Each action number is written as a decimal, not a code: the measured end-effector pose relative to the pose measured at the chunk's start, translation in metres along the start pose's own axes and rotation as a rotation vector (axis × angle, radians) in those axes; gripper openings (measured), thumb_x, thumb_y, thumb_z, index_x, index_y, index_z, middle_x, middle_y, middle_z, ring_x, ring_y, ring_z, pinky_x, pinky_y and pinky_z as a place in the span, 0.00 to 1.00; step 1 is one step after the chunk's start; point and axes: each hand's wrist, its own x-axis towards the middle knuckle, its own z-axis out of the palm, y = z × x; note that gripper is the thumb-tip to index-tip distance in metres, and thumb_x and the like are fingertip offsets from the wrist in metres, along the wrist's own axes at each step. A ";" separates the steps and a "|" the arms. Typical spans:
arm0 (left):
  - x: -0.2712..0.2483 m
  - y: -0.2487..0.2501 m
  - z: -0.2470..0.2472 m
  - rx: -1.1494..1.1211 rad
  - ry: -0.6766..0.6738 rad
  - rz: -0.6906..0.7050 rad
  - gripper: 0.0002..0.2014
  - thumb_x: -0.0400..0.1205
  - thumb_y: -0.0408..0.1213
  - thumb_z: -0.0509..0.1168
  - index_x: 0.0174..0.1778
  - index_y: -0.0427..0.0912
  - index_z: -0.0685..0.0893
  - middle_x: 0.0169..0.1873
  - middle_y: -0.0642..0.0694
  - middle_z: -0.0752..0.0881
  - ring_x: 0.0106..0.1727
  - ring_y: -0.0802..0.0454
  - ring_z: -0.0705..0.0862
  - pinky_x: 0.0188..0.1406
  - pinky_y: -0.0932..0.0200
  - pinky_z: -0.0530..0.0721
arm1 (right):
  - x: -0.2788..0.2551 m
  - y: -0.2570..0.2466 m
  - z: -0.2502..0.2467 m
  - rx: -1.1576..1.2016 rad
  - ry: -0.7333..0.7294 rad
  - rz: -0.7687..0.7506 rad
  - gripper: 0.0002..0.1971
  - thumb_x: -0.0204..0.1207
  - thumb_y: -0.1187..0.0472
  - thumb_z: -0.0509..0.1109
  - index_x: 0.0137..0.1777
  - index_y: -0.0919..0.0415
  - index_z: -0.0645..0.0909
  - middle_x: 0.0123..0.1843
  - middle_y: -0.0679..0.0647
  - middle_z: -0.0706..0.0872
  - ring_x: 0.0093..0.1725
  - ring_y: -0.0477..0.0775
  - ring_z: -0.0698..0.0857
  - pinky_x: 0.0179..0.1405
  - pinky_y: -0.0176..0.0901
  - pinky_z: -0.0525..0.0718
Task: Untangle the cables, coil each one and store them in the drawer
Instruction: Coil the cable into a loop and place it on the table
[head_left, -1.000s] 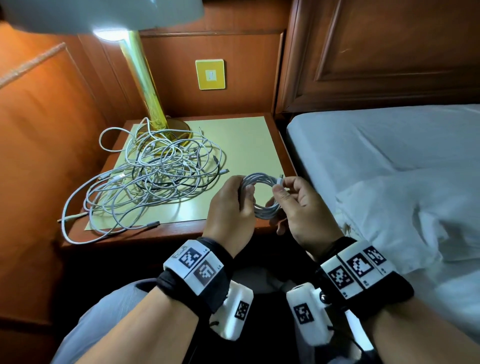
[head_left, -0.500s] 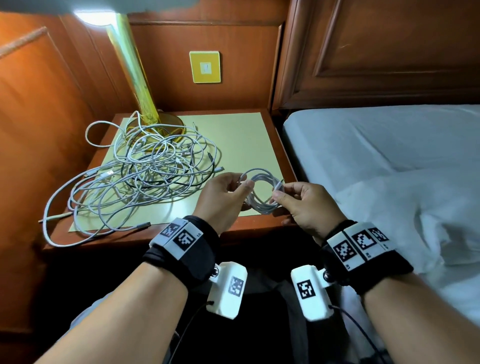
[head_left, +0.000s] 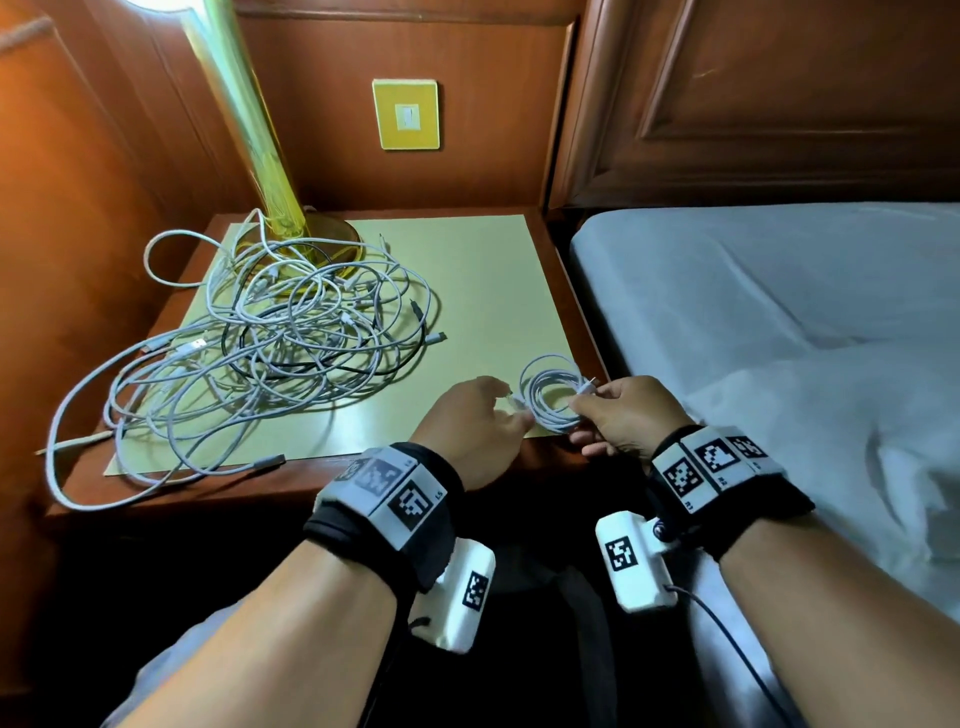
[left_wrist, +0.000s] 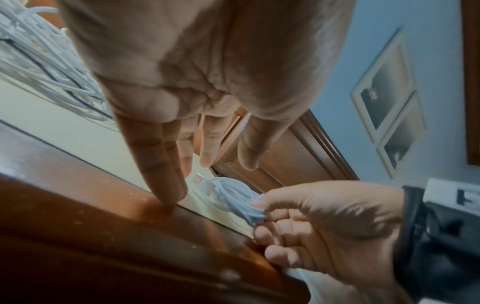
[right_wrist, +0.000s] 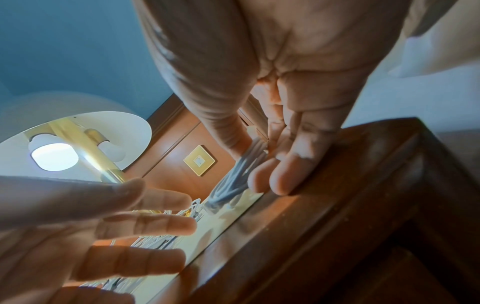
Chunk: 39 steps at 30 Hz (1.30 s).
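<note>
The coiled white cable (head_left: 551, 395) lies at the front right corner of the counter (head_left: 498, 291), on its pale yellow mat, and the right hand (head_left: 631, 418) holds it by the near right side of the loop: in the left wrist view the thumb and forefinger pinch the bunched strands together while the other fingers curl underneath at the counter's wooden edge. The left hand (head_left: 475, 421) is just left of the coil, fingers straight and loosely spread, holding nothing; its fingertips (left_wrist: 168, 193) come down at the front edge of the mat, next to the cable's white plug, and whether they touch the plug cannot be told. The tangled cables (head_left: 260, 343), mostly white with a black one running through them, sprawl over the left half of the counter, well apart from the coil, some loops lying around the base of the brass lamp (head_left: 260, 145) at the back and one long loop hanging past the front left edge. A yellow switch plate (head_left: 406, 114) is set in the wood panel behind the counter. The bed (head_left: 779, 322) with pale sheets stands right beside the counter. No drawer front can be made out below the counter in the dark.
</note>
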 end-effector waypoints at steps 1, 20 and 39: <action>0.000 0.001 0.001 0.035 -0.014 0.013 0.27 0.86 0.50 0.65 0.80 0.45 0.72 0.74 0.46 0.79 0.71 0.49 0.80 0.69 0.60 0.75 | 0.000 0.000 0.000 -0.002 -0.004 0.004 0.11 0.80 0.62 0.73 0.39 0.69 0.85 0.32 0.62 0.90 0.32 0.54 0.90 0.32 0.48 0.87; 0.021 -0.001 0.015 -0.175 -0.042 0.064 0.39 0.74 0.45 0.79 0.80 0.47 0.69 0.66 0.48 0.83 0.61 0.49 0.87 0.66 0.50 0.83 | -0.014 -0.010 -0.009 -0.128 -0.151 -0.161 0.07 0.79 0.57 0.75 0.47 0.62 0.85 0.33 0.54 0.91 0.33 0.50 0.91 0.42 0.50 0.92; 0.022 0.002 -0.011 -0.730 0.111 0.040 0.17 0.87 0.30 0.63 0.70 0.47 0.78 0.63 0.39 0.85 0.59 0.44 0.85 0.61 0.44 0.83 | -0.024 -0.021 -0.018 -0.120 -0.128 -0.389 0.07 0.82 0.59 0.72 0.50 0.63 0.85 0.38 0.58 0.90 0.31 0.54 0.90 0.37 0.54 0.91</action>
